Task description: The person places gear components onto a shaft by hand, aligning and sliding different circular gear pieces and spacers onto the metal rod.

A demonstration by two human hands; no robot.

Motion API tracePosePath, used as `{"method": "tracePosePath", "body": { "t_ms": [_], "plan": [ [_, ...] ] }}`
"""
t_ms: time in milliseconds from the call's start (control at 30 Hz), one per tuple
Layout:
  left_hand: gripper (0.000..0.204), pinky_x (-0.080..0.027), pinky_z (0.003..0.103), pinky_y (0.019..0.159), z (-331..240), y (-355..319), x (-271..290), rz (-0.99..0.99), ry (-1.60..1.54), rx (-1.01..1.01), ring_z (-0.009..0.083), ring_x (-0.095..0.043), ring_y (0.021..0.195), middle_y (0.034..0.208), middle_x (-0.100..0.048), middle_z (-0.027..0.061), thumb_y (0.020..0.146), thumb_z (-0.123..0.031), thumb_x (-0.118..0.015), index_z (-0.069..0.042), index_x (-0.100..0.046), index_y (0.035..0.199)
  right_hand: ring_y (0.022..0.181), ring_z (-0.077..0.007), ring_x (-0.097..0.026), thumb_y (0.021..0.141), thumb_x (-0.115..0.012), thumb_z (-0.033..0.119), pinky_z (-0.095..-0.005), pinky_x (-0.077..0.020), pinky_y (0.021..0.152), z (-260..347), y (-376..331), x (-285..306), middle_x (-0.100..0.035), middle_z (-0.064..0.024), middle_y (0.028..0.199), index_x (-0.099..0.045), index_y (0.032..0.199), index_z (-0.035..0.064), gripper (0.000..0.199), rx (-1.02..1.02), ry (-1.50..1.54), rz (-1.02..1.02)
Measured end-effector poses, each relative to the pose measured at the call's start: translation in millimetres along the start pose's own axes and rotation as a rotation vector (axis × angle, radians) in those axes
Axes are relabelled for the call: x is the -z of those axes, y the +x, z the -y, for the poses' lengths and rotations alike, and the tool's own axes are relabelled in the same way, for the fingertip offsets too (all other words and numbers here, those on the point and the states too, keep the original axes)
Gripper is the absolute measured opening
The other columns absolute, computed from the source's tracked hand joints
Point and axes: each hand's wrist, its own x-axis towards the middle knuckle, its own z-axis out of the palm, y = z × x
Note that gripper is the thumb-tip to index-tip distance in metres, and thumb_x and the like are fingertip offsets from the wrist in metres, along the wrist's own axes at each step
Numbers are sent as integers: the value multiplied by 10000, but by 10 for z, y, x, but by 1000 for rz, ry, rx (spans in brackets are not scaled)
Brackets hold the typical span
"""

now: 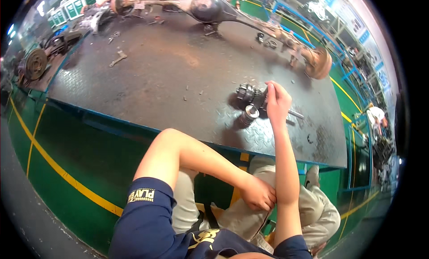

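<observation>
"Head view: where's the gear assembly [255, 97]?"
"On the worktop [152, 89], near right, with the right hand [278, 102] at it; whether that grip pinches, I can't tell."
"Left hand [259, 194]?"
"Fingers curled over the trousers [237, 218], beside the right forearm [287, 169]; grip unclear."

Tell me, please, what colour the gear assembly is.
The gear assembly is mostly black, partly silvery; the head view shows it best.

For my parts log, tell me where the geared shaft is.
In the head view, the geared shaft is right of centre on the metal table, by the right hand.
</observation>
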Motion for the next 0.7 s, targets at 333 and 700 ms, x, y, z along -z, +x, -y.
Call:
{"method": "tracePosePath", "body": {
  "t_ms": [333,700],
  "plan": [
    [369,-366,422,1087,-3,31,134,178,-37,74,305,-539,1166,1163,-619,148,821,-193,-606,9,-602,1131,522,-59,-484,965,-558,140,-219,-370,486,-349,30,231,-548,9,621,-691,918,-18,212,-230,229,-130],
    [419,-374,410,1091,119,245,-100,192,-35,19,299,-552,1161,1160,-624,154,810,-198,-626,24,-596,1164,485,-50,-485,863,-555,60,-221,-360,447,-579,-196,596,-552,18,596,-691,814,-6,159,-320,202,-209]
  ]
}}
